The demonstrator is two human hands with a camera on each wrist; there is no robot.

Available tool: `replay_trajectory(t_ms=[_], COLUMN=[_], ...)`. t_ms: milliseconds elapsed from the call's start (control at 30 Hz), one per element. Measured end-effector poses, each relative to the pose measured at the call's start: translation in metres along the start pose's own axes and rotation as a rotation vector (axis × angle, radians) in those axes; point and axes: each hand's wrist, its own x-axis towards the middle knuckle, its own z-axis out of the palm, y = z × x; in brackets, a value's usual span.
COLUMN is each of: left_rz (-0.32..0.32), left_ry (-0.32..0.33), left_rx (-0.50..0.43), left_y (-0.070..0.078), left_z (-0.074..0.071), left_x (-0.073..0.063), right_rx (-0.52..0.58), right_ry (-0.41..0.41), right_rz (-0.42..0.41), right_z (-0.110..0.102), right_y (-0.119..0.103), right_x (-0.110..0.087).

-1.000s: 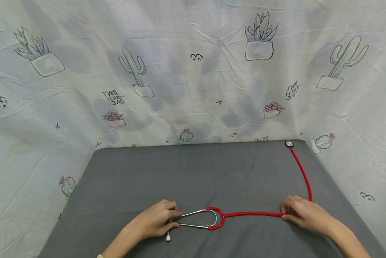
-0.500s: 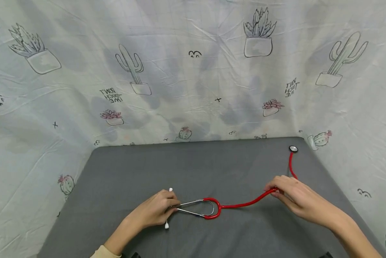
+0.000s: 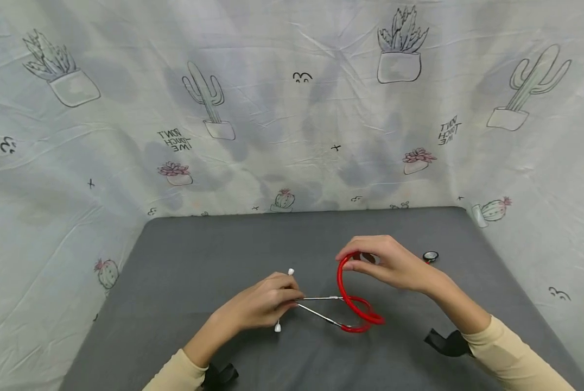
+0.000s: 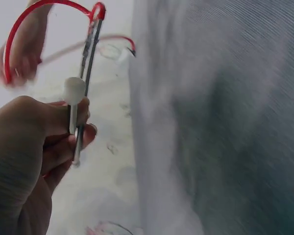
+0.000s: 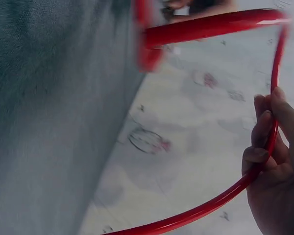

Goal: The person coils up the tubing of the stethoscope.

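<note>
A stethoscope with red tubing [image 3: 341,277] is held in both hands above the grey table. My left hand [image 3: 265,301] pinches its metal ear tubes near the white eartips [image 3: 278,327], which stick out on either side of the fingers. In the left wrist view one white eartip [image 4: 74,91] shows beside the thumb. Farther right, my right hand [image 3: 387,260] grips the red tubing, which bends in a loop down to the Y-joint. The right wrist view shows fingers curled round the tube [image 5: 273,132]. Behind the right wrist appears the round chestpiece [image 3: 431,256]; the tubing leading to it is mostly hidden.
The grey cloth-covered table [image 3: 253,239] spreads under both hands. A pale curtain [image 3: 272,108] printed with cactus drawings rises at its back and both sides. Black straps [image 3: 448,343] hang by the wrists below the cream sleeves [image 3: 512,347].
My right hand has lifted the tubing and carried it left, bending it into a loop. The chestpiece has been drawn nearer. My left hand has raised the ear tubes and shifted slightly right.
</note>
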Motion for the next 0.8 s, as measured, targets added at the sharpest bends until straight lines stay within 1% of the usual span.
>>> replay_trajectory(t_ms=[67, 167, 233, 333, 467, 633, 733, 800], left_rz=[0.037, 0.076, 0.095, 0.110, 0.114, 0.126, 0.118, 0.104], left_ry=[0.023, 0.071, 0.110, 0.169, 0.234, 0.295, 0.326, 0.350], left_rx=[-0.014, -0.031, -0.027, 0.006, 0.060, 0.115, 0.132, 0.132], left_y=[0.004, 0.008, 0.010, 0.012, 0.013, 0.012, 0.009, 0.008], left_z=[-0.001, -0.003, -0.005, -0.010, -0.018, -0.027, -0.031, -0.032], left_x=[0.008, 0.017, 0.021, 0.025, 0.027, 0.030, 0.031, 0.030], right_rx=[0.026, 0.061, 0.072, 0.071, 0.065, 0.106, 0.114, 0.095], right_ry=[-0.004, 0.006, 0.022, 0.056, 0.095, 0.137, 0.180, 0.197], right_rz=[0.020, 0.066, 0.089, 0.111, 0.157, 0.248, 0.220, 0.192], right_z=[0.007, 0.018, 0.026, 0.038, 0.052, 0.070, 0.081, 0.087], right_y=[0.008, 0.021, 0.029, 0.036, 0.038, 0.034, 0.034, 0.034], right_x=[0.009, 0.016, 0.018, 0.019, 0.020, 0.017, 0.016, 0.015])
